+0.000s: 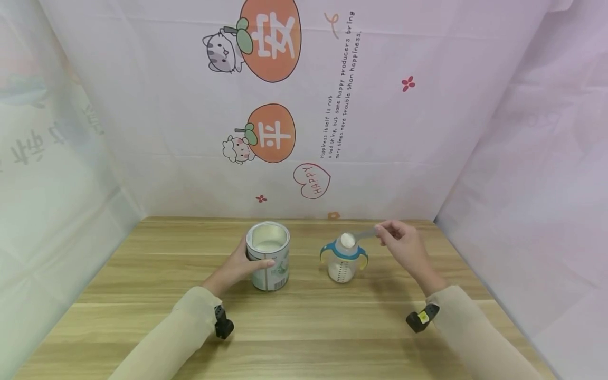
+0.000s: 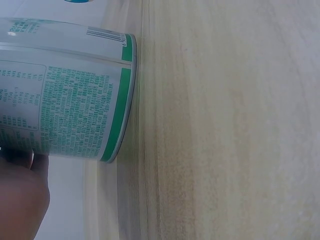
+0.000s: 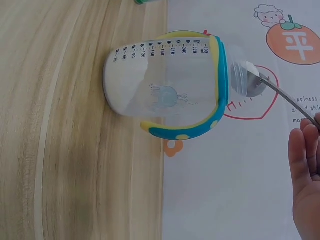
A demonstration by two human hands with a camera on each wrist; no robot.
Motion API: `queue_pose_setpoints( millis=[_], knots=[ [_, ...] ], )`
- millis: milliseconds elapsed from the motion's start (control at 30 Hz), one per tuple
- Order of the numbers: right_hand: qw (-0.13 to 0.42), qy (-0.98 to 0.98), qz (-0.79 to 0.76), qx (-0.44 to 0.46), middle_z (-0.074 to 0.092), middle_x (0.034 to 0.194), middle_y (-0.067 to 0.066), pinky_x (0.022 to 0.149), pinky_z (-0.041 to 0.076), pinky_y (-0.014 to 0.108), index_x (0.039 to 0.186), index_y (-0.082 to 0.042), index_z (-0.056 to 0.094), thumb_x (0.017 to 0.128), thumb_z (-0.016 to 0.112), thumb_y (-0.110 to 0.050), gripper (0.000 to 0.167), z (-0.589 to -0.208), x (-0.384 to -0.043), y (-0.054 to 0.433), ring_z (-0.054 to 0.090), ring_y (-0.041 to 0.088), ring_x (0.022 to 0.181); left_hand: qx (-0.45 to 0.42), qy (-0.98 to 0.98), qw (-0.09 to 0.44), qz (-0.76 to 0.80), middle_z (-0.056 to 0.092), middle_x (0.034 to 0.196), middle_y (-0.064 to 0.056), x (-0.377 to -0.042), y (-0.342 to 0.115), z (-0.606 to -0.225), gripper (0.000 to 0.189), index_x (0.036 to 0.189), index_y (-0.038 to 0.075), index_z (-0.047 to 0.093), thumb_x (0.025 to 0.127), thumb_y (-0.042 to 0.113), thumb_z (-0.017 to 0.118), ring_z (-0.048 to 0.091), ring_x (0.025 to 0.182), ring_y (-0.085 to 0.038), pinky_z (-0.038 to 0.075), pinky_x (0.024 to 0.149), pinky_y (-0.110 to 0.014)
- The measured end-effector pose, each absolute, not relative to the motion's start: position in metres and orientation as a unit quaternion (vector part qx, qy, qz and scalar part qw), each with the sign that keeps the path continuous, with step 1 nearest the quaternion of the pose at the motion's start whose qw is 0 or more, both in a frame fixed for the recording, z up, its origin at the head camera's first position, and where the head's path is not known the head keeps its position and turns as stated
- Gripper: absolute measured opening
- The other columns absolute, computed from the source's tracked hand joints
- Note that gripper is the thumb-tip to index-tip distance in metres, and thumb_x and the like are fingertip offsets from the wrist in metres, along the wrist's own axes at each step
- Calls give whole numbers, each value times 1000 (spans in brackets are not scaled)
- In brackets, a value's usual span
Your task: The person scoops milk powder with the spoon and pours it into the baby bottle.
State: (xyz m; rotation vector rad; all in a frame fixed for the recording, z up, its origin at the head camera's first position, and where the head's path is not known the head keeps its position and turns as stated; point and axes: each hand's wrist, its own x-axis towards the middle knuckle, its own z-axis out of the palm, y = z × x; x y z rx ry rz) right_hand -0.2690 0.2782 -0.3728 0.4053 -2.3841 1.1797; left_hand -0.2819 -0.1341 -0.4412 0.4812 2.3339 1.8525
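Note:
My left hand grips a tin of white powder from its left side, thumb across the front; the tin is uncovered and stands upright on the table. In the left wrist view the tin shows green print and a barcode. Between my fingers and thumb, my right hand pinches the handle of a metal spoon. The spoon's bowl, heaped with white powder, is right at the mouth of a baby bottle. This upright bottle has blue and yellow handles, and white powder lies in its lower part.
Both things stand on a wood-grain table. A white printed cloth hangs behind it, with cloth walls at both sides. Each sleeve carries a small black wrist camera.

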Motion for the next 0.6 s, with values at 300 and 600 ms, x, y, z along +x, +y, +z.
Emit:
queue_pose_setpoints(
  millis=[300, 600],
  knots=[
    [279, -855, 388, 200, 68, 79, -2, 57, 51, 19, 96, -6, 72, 97, 69, -17, 11, -378, -268, 274, 62, 12, 66, 159, 775, 55, 609, 40, 150, -13, -284, -134, -443, 100, 157, 32, 17, 83, 34, 84, 36, 140, -35, 20, 114, -63],
    [329, -840, 345, 257, 70, 81, -3, 64, 49, 13, 92, -5, 73, 90, 75, -4, 4, -381, -271, 274, 63, 10, 68, 158, 780, 51, 604, 41, 149, -10, -284, -133, -444, 102, 157, 32, 17, 82, 36, 85, 37, 139, -33, 21, 114, -62]
  ],
)
